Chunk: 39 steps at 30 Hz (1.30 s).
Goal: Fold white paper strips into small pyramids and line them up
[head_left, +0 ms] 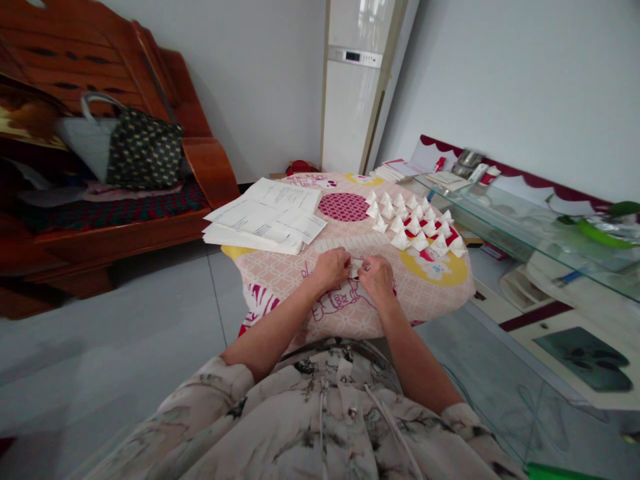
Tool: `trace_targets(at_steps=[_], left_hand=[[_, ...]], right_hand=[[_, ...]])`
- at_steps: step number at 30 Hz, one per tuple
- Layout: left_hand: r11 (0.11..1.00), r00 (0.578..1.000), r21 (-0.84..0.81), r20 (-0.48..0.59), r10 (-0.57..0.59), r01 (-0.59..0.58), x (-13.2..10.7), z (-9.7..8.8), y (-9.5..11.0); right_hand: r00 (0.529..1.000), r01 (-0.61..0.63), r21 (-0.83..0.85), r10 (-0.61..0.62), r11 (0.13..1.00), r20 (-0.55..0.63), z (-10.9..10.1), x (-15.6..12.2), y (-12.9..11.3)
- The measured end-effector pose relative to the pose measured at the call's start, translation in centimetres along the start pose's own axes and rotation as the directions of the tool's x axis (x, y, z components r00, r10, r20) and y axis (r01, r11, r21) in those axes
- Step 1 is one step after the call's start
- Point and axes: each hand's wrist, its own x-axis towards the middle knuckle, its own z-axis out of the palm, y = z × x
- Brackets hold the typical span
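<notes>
Between my two hands, over the near part of the cloth-covered table (pixel 295 287), is a small piece of folded paper (pixel 355 267). My left hand (pixel 332 268) pinches its left side, fingers curled in. On its other side, my right hand (pixel 376 275) is closed on it as well. Several small white folded paper pyramids (pixel 400 223) stand in rows at the table's right. At the left lies a stack of printed paper sheets (pixel 265 217), the top ones fanned unevenly. The fingertips partly cover the small folded piece, so its exact shape is unclear.
A glass-topped cabinet (pixel 540 233) adjoins the table on the right, bearing cups and papers. More papers (pixel 395 170) sit at the far corner. A wooden sofa (pixel 200 160) with bags (pixel 145 150) stands left, and a tall white air conditioner (pixel 353 100) behind.
</notes>
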Motion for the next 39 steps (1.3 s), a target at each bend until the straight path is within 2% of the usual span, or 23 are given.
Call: trace_targets(at_steps=[13,22,34,39], left_hand=[[1.000,1.000,-0.028,-0.011,-0.005,0.005,0.03,0.53,-0.26],[0.999,0.991,-0.053,-0.137,0.001,-0.008,-0.33,0.35,-0.03],[0.998,0.969,-0.051,-0.248,0.013,-0.027,-0.63,0.28,0.05],[0.998,0.963,-0.043,-0.267,0.034,-0.047,-0.77,0.38,0.17]], right_hand=[[0.999,-0.036,0.238,0.033,0.971,0.019,-0.49,-0.07,0.59],[0.992,-0.108,0.345,0.123,0.932,-0.022,-0.56,-0.04,0.99],[0.990,-0.042,0.406,0.093,0.913,-0.105,-0.97,-0.11,0.70],[0.970,-0.117,0.421,0.194,0.900,-0.145,-0.77,-0.01,0.88]])
